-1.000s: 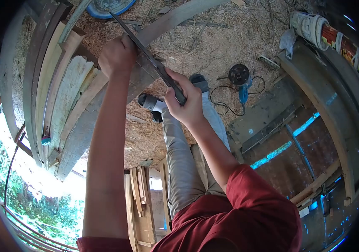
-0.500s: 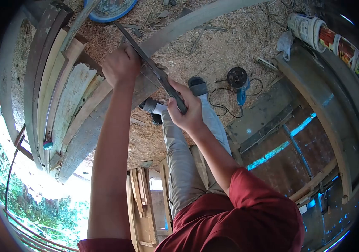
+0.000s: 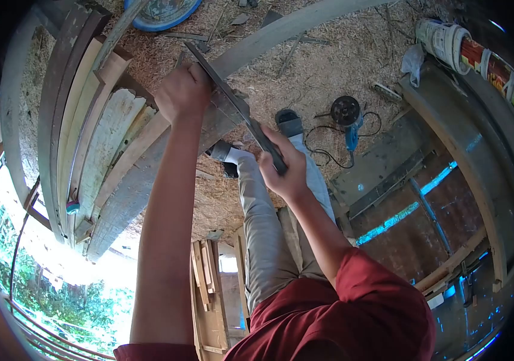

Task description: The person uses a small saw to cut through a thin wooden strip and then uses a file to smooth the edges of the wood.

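Observation:
A long dark hand tool (image 3: 233,101), narrow and straight, lies diagonally across a wooden board (image 3: 224,120) at upper centre. My right hand (image 3: 283,165) is wrapped round its lower end. At its upper left, my left hand (image 3: 185,90) is closed on the board beside the tool; what the fingers grip underneath is hidden. A long curved wooden piece (image 3: 287,30) runs from near the left hand toward the top right.
Curved planks (image 3: 70,84) stand at the left. An angle grinder (image 3: 348,123) with its cord lies on the shavings-covered floor, right of my feet. White buckets (image 3: 440,42) are at top right, above a curved wooden frame (image 3: 461,156). A blue-rimmed basin (image 3: 164,15) sits at the top.
My right hand and the tool's handle have shifted right and slightly down across the view. The whole scene has also moved slightly right.

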A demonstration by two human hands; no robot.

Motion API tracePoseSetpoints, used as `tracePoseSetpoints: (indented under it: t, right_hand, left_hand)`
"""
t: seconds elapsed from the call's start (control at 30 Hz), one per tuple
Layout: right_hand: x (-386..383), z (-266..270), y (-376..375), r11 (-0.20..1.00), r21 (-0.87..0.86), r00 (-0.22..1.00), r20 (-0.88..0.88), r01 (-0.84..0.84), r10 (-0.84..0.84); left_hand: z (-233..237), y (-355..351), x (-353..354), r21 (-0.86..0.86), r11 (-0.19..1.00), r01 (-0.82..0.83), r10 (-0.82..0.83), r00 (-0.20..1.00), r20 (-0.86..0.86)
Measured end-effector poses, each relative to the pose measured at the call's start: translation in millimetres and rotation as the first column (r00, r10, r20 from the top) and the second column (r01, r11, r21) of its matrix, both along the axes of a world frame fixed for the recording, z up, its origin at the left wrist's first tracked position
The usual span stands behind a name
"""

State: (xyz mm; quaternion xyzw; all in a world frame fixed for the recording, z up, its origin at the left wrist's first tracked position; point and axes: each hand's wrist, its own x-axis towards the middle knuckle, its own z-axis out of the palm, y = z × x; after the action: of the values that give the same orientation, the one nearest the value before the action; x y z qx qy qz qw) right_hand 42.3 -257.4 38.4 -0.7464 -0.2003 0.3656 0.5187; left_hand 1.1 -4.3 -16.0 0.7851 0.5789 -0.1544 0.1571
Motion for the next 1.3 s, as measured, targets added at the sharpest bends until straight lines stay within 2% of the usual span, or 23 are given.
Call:
tracePoseSetpoints:
  t: [0.13,0.23,0.3,0.33,0.4,0.43,0.5,0.6,0.73,0.83,0.87,0.97,1.07,1.1,1.2,1.3]
  right_hand:
    - [3.9,15.7,-20.2,0.99,-0.121,0.997,-0.027,-0.078,0.075]
    - [10.1,7.2,7.4,0.993,-0.079,0.997,0.004,-0.083,0.083]
    - [14.8,2.4,31.4,0.993,-0.091,0.989,-0.131,-0.073,0.06]
    - [11.6,2.5,27.9,0.993,-0.092,0.989,-0.134,-0.068,0.055]
    - [3.6,-0.4,17.8,0.999,0.036,0.996,-0.081,0.04,-0.037]
    - [1.3,0.5,4.1,0.998,0.038,0.996,-0.08,0.045,-0.042]
    - [3.5,8.1,-20.4,0.995,-0.071,0.996,0.048,-0.075,0.079]
    - [0.5,7.3,-16.6,0.997,-0.032,0.996,0.064,-0.065,0.067]
    - [7.6,0.4,33.5,0.998,-0.056,0.998,-0.067,-0.017,0.014]
    - [12.6,2.0,21.8,1.0,0.009,0.995,-0.101,0.005,-0.004]
    - [9.7,2.5,7.0,1.0,-0.011,1.0,-0.01,-0.014,0.014]
    - [7.5,3.9,-26.9,0.999,-0.021,0.999,0.006,-0.036,0.036]
    - [6.8,-0.7,-8.1,1.0,0.027,0.998,0.059,-0.015,0.014]
    - [8.8,-2.7,4.7,1.0,0.025,0.998,0.06,-0.017,0.015]
    - [13.2,-5.8,27.9,0.999,-0.002,0.992,-0.114,-0.047,0.046]
    - [5.7,2.9,2.0,1.0,0.025,0.998,-0.063,-0.016,0.017]
  left_hand:
    - [-3.1,-0.3,-0.5,0.009,1.0,0.002,-0.002,1.0,0.008]
    - [4.0,-0.9,3.2,-0.019,1.0,-0.024,0.024,1.0,0.018]
    - [8.4,-0.7,5.1,-0.035,0.998,-0.051,0.052,0.999,0.014]
    - [10.2,-1.2,5.3,-0.045,0.998,-0.049,0.049,0.999,0.004]
    - [9.5,-0.1,5.7,-0.049,0.998,-0.045,0.044,0.999,-0.005]
    - [5.4,-0.8,4.5,-0.022,0.999,-0.035,0.035,0.999,-0.006]
    - [0.3,-1.2,2.1,0.003,1.0,-0.023,0.023,1.0,-0.008]
    - [-1.8,-2.3,-0.2,0.008,1.0,-0.017,0.017,1.0,0.001]
    - [0.4,-0.2,2.3,0.001,0.999,-0.039,0.039,0.999,-0.01]
    - [2.0,-2.6,1.6,-0.008,0.999,-0.039,0.038,0.999,-0.024]
    - [1.7,-3.0,2.3,0.0,0.999,-0.05,0.05,0.999,-0.008]
    - [1.7,-4.0,1.7,0.043,0.999,-0.01,0.011,1.0,-0.011]
    - [3.0,-4.4,4.0,0.033,0.999,-0.025,0.025,1.0,0.001]
    - [1.8,-5.0,3.6,0.031,0.999,-0.027,0.027,1.0,0.003]
    - [-1.5,-3.9,0.7,-0.001,0.999,-0.037,0.037,0.999,-0.003]
    - [-2.7,-2.1,0.9,0.033,0.999,-0.025,0.026,0.999,-0.03]
